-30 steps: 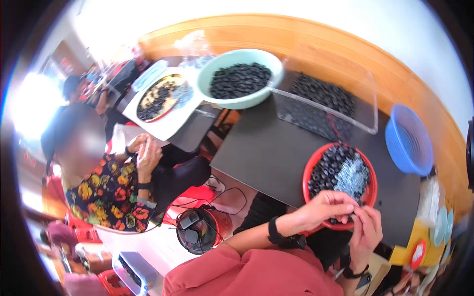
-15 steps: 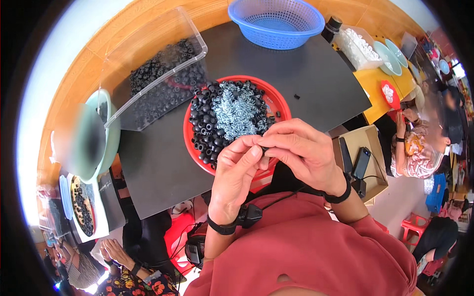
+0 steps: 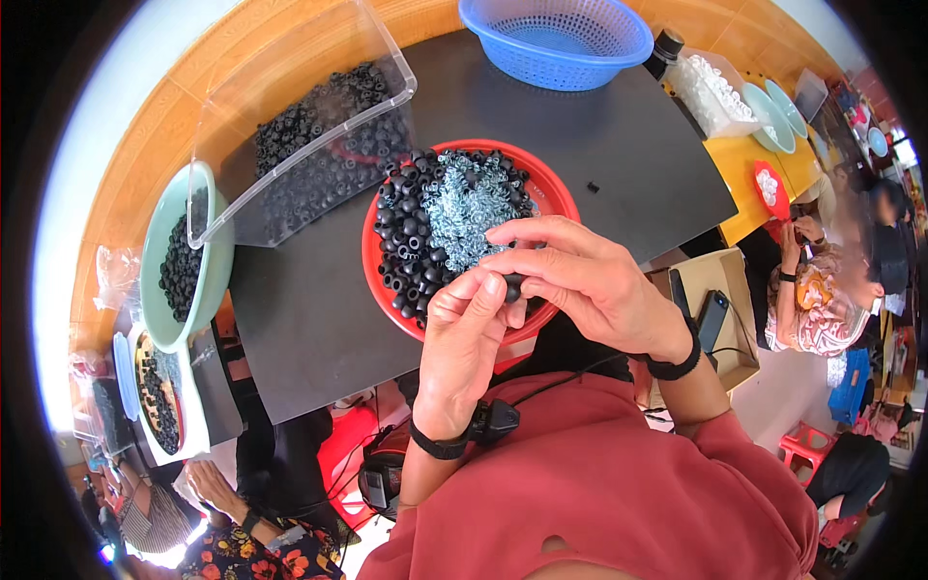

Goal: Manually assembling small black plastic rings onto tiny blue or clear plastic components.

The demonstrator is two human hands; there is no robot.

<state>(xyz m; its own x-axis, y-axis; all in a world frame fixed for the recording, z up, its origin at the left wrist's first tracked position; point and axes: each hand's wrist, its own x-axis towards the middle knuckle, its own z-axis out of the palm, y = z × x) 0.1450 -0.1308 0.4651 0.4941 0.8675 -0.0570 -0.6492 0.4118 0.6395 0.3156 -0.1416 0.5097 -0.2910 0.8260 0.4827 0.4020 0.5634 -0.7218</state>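
From my distant post, I watch a person in a red top work at a dark, flat tabletop (image 3: pixel 309 333), a transparent, rectangular plastic box (image 3: pixel 307 155) crowding the red basin's left side and a blue, perforated plastic basket (image 3: pixel 561 63) standing beyond. Over the near rim of that round, red plastic basin (image 3: pixel 559 188), the left hand (image 3: pixel 459 338) pinches a small, black, rounded piece (image 3: pixel 513 287); the right hand (image 3: pixel 604 285) meets it, fingers extended above, though I cannot tell whether they grip it. The basin holds black hollow pieces beside a heap of pale blue-grey, curly bits (image 3: pixel 464 213). Black pieces also fill the transparent box and lie in a round, mint-green basin (image 3: pixel 220 256) at far left. I see bare tabletop right of the red basin, reaching the slanting right edge, and more toward the left corner.
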